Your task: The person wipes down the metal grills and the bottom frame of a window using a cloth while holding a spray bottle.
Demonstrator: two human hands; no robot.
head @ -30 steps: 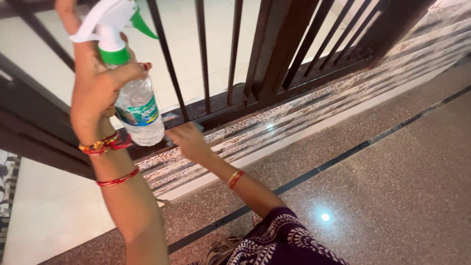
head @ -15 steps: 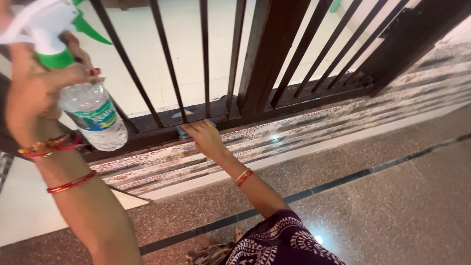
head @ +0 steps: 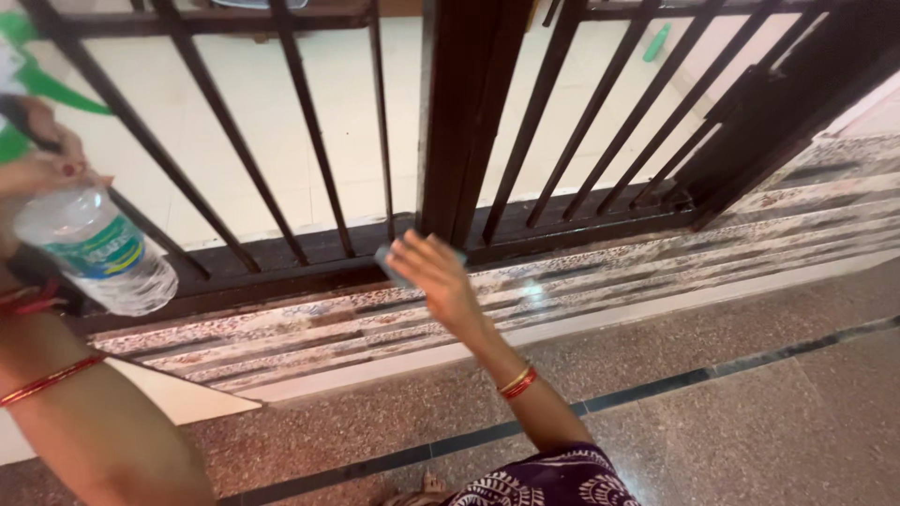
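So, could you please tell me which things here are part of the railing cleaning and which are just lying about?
In use:
- spray bottle in the left hand
- grey cloth under the right hand
- dark metal railing

Lying about:
- green object on the pale floor beyond the bars

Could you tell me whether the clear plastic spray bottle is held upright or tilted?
Tilted. The clear plastic spray bottle in the left hand leans, its base lower right and its green-and-white trigger head upper left.
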